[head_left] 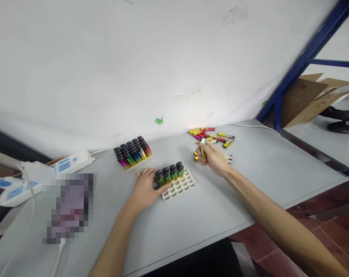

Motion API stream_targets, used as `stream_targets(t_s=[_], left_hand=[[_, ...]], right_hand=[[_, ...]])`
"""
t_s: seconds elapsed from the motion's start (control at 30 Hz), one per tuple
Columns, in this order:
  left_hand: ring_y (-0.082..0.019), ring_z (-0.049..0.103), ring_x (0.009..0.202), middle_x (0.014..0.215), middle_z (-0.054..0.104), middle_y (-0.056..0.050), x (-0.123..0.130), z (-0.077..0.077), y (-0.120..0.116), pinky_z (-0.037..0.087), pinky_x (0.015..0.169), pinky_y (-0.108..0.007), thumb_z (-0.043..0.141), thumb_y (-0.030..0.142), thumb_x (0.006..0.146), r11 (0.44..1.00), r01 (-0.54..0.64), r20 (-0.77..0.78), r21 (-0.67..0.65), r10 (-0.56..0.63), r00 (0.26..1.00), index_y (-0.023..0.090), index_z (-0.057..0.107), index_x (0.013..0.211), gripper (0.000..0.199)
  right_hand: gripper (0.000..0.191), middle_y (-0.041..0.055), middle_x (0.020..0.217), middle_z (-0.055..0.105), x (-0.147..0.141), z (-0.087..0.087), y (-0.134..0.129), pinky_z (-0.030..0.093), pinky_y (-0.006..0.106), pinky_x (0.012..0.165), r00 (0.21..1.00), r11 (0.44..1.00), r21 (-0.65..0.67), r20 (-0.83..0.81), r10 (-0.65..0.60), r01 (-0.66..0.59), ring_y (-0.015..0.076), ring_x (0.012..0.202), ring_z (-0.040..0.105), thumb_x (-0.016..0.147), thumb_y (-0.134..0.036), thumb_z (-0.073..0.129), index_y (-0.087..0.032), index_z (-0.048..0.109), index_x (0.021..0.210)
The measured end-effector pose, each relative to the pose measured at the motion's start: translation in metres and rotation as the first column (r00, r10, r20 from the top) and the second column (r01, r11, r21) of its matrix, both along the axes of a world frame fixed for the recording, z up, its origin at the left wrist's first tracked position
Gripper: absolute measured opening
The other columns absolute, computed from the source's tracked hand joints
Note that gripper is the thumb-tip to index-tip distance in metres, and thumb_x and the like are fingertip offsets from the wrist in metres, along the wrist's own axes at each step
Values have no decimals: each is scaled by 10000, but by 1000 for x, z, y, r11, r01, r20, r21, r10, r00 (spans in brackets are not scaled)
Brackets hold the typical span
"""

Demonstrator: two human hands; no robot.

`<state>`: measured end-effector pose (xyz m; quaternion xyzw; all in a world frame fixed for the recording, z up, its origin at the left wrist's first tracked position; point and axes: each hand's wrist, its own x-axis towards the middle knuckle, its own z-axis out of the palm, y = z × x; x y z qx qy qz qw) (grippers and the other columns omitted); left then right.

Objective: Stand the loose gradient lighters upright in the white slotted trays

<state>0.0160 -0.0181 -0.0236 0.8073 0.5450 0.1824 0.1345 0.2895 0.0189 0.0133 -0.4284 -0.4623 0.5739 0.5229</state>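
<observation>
My left hand (148,188) rests at the left side of a white slotted tray (178,189), its thumb against the front edge near the standing lighters. Several green lighters with black tops (170,174) stand in the tray's rear slots; the front slots show bare. To the right and above the tray, my right hand (211,156) is closed around a green-yellow lighter (203,148). A few yellow and silver lighters (228,158) lie beside and partly behind that hand. Further back is a loose pile of red and yellow lighters (202,133).
A second tray (140,165) of multicoloured lighters stands at the back left. Power strips (67,163) and a pixelated object (70,207) with a cable lie on the left of the table (220,209). A blue frame (300,57) and cardboard (307,96) are at the right.
</observation>
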Motion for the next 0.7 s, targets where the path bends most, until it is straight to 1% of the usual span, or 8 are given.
stream_targets(t_s=[0.07,0.13,0.23,0.3,0.4,0.5,0.6,0.7], left_hand=[[-303,574,1080,1077,694,-83,1,1,0,373,970,-454,664,605,839,1000,-2,-1,-4,2,1000,180,675,1014,459],[-304,576,1066,1056,694,-82,1,2,-1,376,965,-453,677,596,830,1000,-7,-2,-7,7,1000,180,677,963,437],[-304,578,1077,1064,695,-80,0,0,-2,384,958,-443,684,584,829,1000,-5,2,6,5,1000,176,678,1015,448],[-305,577,1092,1078,696,-79,-1,-1,-2,387,959,-436,684,589,828,1000,-5,5,13,5,1000,175,676,1062,476],[-305,581,1091,1066,699,-74,-1,-1,-2,391,959,-433,677,605,828,1000,0,5,10,0,1000,182,682,1065,486],[-305,579,1095,1069,699,-77,-1,1,-1,390,960,-434,671,606,833,1000,0,5,4,0,1000,182,682,1066,484],[-302,580,1090,1064,699,-74,-1,2,-1,385,964,-437,676,588,837,1000,-6,8,-8,6,1000,186,683,1044,452],[-303,576,1099,1062,702,-66,-1,1,-1,386,971,-434,686,577,831,1000,-12,17,-2,13,1000,198,683,1034,429]], right_hand=[[401,-43,681,542,-6,-5,-7,327,217,419,998,999,35,61,13,-15,99,504,449,878,-586,626,-235,559,1061],[416,-57,644,492,-6,-10,-10,374,235,432,996,997,65,81,30,-36,117,513,470,888,-581,618,-239,567,1120],[465,-85,607,336,0,-16,-12,310,225,402,999,999,3,-7,50,-50,83,440,326,906,-629,560,-222,604,1127],[520,-86,609,297,3,-19,-11,262,219,393,996,998,-39,-73,47,-50,68,433,250,911,-674,509,-194,631,1071],[493,-71,624,375,3,-21,-11,312,220,406,996,999,-31,-85,37,-40,78,454,339,892,-678,540,-198,605,990],[400,-62,682,501,1,-19,-14,367,216,423,997,998,0,-52,55,-55,102,501,463,865,-621,629,-253,483,920],[402,-102,607,400,-2,-17,-17,256,180,402,994,996,-42,-84,70,-74,73,432,320,854,-587,663,-269,418,878],[475,-99,538,240,-2,-18,-16,144,194,405,991,989,-137,-129,43,-61,67,431,146,888,-673,530,-229,448,743]])
